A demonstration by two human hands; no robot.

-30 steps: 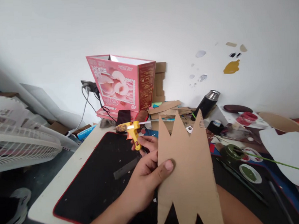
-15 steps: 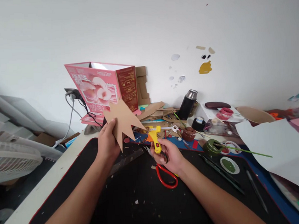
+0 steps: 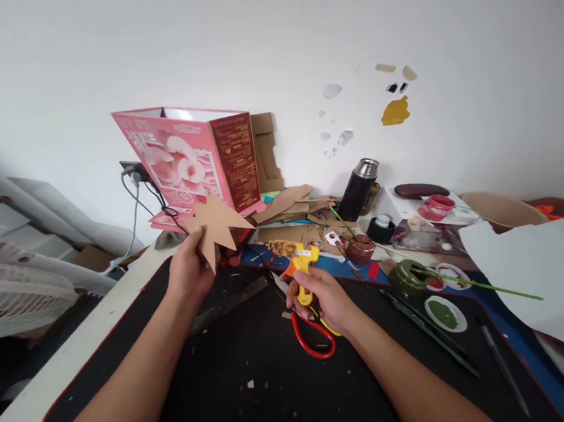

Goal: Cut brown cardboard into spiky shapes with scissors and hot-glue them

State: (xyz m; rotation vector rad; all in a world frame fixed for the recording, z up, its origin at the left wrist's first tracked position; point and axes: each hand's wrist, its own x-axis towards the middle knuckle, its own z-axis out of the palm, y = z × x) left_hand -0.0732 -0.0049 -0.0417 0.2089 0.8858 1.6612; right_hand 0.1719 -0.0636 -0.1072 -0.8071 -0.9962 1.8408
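Note:
My left hand (image 3: 190, 267) is closed on the lower left edge of a spiky, star-like cardboard cutout (image 3: 218, 226), thumb on its near face, held up above the table. In my right hand (image 3: 322, 291) is a yellow hot glue gun (image 3: 294, 255), gripped by its handle, with its nozzle pointing left toward the cutout but apart from it. Its nozzle end looks brown and crusted, and an orange trigger (image 3: 289, 271) shows below. Under my right hand lie scissors with red handles (image 3: 313, 343), their blades partly hidden.
Cardboard scraps (image 3: 291, 204) are heaped behind my hands beside a pink box (image 3: 188, 159). A black flask (image 3: 358, 190) leans near the wall. Paint jars (image 3: 405, 278), a lid with green paint (image 3: 445, 314) and pens (image 3: 433, 335) lie to the right. A ruler (image 3: 230, 303) rests on the black mat.
The cutout has moved left, away from the glue gun. The glue gun has turned, so its whole brown nozzle end now shows to the left. Both hands keep their hold.

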